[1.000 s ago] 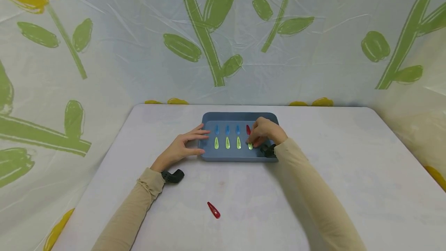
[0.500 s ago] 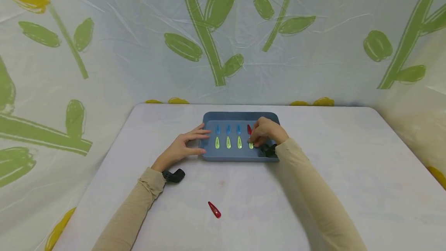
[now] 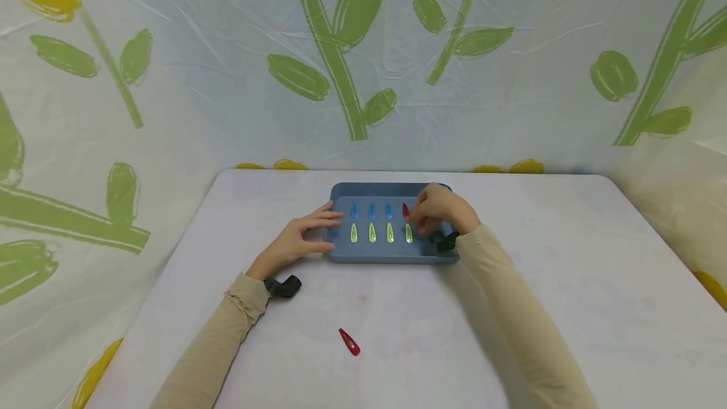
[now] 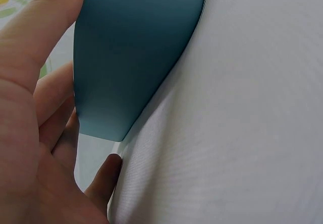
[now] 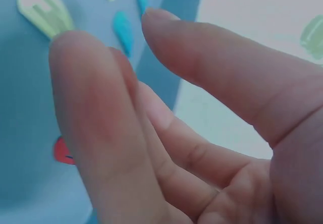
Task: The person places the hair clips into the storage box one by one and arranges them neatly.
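My left hand [image 3: 295, 242] is spread at the left end of a blue-grey tray [image 3: 392, 259], its fingertips and thumb touching the tray's side; the left wrist view shows the tray wall [image 4: 136, 47] against the fingers. Inside lie three blue hair clips [image 3: 372, 211] in the far row, with a red hair clip [image 3: 406, 211] to their right. Several yellow-green hair clips [image 3: 372, 233] form the near row. My right hand [image 3: 443, 207] hovers over the tray's right part, thumb and index finger apart, holding nothing. Beneath it a red piece [image 5: 63, 151] shows, mostly hidden by a finger.
Another red hair clip [image 3: 349, 342] lies on the white table [image 3: 255, 346] in front of the tray, between the forearms. Black wrist-worn devices [image 3: 283, 286] sit on both wrists. A flower-printed sheet [image 3: 238, 81] hangs behind and beside the table.
My right hand has lifted and moved slightly right and away from the near row, uncovering the rightmost yellow-green clip. The left hand and the tray stay in place.
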Tool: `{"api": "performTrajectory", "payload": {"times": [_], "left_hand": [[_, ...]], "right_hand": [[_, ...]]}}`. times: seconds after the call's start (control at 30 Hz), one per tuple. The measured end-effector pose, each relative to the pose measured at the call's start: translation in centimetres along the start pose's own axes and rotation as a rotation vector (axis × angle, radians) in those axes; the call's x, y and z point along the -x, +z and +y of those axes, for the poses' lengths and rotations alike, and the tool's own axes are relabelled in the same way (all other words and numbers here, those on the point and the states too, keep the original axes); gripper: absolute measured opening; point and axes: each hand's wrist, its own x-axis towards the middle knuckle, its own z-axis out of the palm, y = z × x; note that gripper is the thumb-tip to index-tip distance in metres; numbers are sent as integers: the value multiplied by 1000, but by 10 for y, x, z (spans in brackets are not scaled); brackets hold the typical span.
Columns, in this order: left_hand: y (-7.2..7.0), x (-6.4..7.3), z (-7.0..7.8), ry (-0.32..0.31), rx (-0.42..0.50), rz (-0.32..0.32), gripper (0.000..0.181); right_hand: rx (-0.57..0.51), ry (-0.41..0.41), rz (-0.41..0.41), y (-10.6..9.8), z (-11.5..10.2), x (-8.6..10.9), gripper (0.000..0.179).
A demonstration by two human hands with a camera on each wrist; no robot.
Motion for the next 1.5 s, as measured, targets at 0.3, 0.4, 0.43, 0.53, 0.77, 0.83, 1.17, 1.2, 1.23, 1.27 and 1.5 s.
{"api": "performTrajectory", "payload": {"times": [0.3,0.4,0.43,0.53,0.77,0.83,1.17,1.2,1.23,1.27,1.5], "left_hand": [[-1,-1,-30,23,-11,13,53],[-2,0,-31,20,-9,16,53],[-2,0,-32,21,-6,15,53],[-2,0,-31,21,-11,12,53],[-2,0,-29,22,-28,16,53],[-2,0,-30,16,-30,15,53],[-2,0,-29,20,-23,9,52],[-2,0,-30,22,-21,8,52],[-2,0,-30,22,-19,7,51],[-2,-1,-30,22,-22,6,51],[0,1,-11,4,-1,0,50]], "right_hand": [[9,-96,70,-4,-17,22,25],[46,-128,92,-2,-23,31,27],[58,-136,101,0,-25,34,27],[86,-164,132,5,-32,45,29],[101,-259,160,19,-49,71,27],[121,-282,167,24,-54,79,25],[237,-415,157,59,-70,102,21],[239,-430,151,63,-72,103,20],[242,-445,143,66,-73,105,19],[246,-459,135,70,-74,106,19],[295,-520,99,95,-77,108,20]]}}
